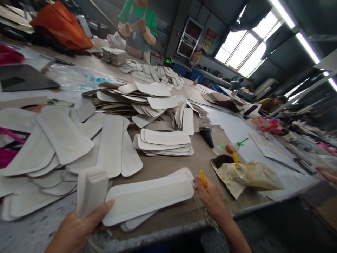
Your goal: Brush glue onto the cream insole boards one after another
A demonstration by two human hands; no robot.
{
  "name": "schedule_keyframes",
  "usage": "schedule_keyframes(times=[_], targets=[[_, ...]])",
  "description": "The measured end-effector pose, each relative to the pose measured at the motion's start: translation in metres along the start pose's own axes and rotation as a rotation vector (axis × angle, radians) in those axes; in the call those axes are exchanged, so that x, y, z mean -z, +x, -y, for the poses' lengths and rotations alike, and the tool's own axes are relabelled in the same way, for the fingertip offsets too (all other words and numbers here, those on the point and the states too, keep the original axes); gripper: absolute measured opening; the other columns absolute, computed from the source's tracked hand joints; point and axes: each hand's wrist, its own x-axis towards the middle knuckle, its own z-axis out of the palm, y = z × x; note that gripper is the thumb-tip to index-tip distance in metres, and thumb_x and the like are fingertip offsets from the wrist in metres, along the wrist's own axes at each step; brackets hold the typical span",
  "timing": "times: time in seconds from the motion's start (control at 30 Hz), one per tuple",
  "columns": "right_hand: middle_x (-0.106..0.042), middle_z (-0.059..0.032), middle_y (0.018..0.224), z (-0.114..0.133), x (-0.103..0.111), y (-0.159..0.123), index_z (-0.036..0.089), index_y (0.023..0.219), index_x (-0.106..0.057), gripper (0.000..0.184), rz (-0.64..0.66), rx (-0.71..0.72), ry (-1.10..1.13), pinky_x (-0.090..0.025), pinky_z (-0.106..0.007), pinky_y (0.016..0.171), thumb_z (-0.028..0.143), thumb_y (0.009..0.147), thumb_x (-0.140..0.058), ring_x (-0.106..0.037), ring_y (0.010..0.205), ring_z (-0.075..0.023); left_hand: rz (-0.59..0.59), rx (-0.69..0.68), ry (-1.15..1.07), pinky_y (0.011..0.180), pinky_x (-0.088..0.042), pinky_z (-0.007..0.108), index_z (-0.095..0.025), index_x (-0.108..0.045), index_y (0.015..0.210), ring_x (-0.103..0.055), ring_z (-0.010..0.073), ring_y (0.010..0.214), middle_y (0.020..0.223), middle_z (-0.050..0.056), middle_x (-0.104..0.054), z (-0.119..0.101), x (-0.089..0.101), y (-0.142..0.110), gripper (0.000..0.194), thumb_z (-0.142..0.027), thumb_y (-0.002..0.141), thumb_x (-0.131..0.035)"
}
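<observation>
My left hand (79, 230) grips a narrow stack of white card pieces (91, 191) upright at the bottom left. My right hand (210, 198) pinches a yellow stick (203, 179) between its fingers. Its fingers rest at the end of a long white round-ended card piece (149, 196), which lies over another piece on the brown worktable (168, 175). Just right of that hand is a plastic-lined glue pot (250, 175) with a yellow stick (236, 160) standing in it. A loose spread of white card pieces (63, 140) covers the table to the left.
Heaped card pieces (137, 102) and a neat stack (163, 142) fill the table's middle. A green-nozzled bottle (231, 147) lies nearby. A co-worker (138, 28) in a green top stands at the far end. The table's metal front edge (163, 233) runs below my hands.
</observation>
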Motion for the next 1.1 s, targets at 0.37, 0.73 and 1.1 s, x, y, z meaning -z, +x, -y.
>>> schedule_keyframes(times=[0.37, 0.73, 1.1], targets=[[-0.067, -0.0073, 0.082, 0.021, -0.002, -0.016, 0.013, 0.084, -0.062, 0.040, 0.252, -0.075, 0.310, -0.044, -0.029, 0.067, 0.051, 0.073, -0.056, -0.059, 0.077, -0.0230, -0.019, -0.082, 0.120, 0.049, -0.047, 0.029, -0.022, -0.056, 0.055, -0.055, 0.0216, 0.052, 0.045, -0.001, -0.055, 0.010, 0.007, -0.002, 0.030, -0.047, 0.049, -0.071], [-0.059, -0.0038, 0.068, 0.019, -0.007, -0.022, 0.016, 0.075, -0.058, 0.042, 0.203, -0.011, 0.172, -0.038, -0.026, 0.059, 0.054, 0.082, -0.042, -0.053, 0.065, -0.0184, -0.011, -0.160, 0.279, 0.051, -0.042, 0.030, -0.024, -0.049, 0.040, -0.043, 0.0186, 0.044, 0.040, 0.000, -0.047, 0.009, 0.011, -0.004, 0.034, -0.050, 0.053, -0.066], [-0.049, 0.0006, 0.055, 0.013, -0.026, -0.022, 0.023, 0.061, -0.044, 0.039, 0.061, 0.113, -0.100, -0.032, -0.025, 0.053, 0.049, 0.088, -0.033, -0.045, 0.053, -0.0145, 0.008, -0.150, 0.281, 0.051, -0.041, 0.029, -0.021, -0.050, 0.038, -0.045, 0.0183, 0.045, 0.039, 0.000, -0.050, 0.006, 0.005, -0.004, 0.039, -0.054, 0.044, -0.071]])
